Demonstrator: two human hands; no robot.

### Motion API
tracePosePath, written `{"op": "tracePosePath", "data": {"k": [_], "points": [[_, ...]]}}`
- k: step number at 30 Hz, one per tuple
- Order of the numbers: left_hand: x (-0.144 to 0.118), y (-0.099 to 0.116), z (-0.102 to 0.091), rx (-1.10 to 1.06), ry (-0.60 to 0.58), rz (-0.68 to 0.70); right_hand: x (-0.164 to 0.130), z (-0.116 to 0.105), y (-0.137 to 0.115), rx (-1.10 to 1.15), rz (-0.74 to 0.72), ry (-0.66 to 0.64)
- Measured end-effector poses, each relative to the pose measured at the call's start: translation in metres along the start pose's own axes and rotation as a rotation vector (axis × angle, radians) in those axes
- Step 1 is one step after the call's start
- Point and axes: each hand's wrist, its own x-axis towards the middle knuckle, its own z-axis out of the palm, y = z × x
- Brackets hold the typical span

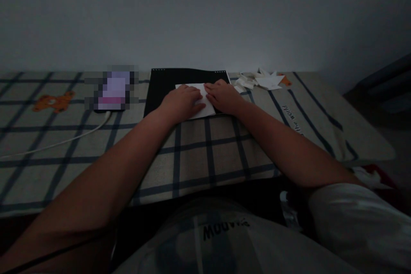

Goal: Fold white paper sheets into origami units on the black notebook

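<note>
A piece of white paper [202,111] lies on a flat black sheet or pad [160,81] at the table's far side. My left hand [181,102] rests on the left part of the paper, palm down, with its fingers stretched toward the middle. On the right part, my right hand [223,95] presses down, its fingertips near the paper's upper edge. Both hands touch the paper from above and hide much of it. Whether the paper is folded underneath them I cannot tell.
A phone [114,87] with a lit screen and a white cable [80,135] lies to the left. Several folded white paper pieces [268,80] sit at the back right. A checked tablecloth [192,150] covers the table, which meets a plain wall [192,17] behind.
</note>
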Motion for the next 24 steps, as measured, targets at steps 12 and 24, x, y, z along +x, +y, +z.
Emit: {"op": "tracePosePath", "data": {"k": [12, 24], "points": [[0.0, 0.0, 0.001, 0.002, 0.006, 0.012, -0.002, -0.012, -0.019, -0.059, 0.123, -0.041], [0.0, -0.003, 0.004, -0.008, 0.012, -0.005, 0.0, -0.013, -0.003, 0.03, -0.015, -0.014]]}}
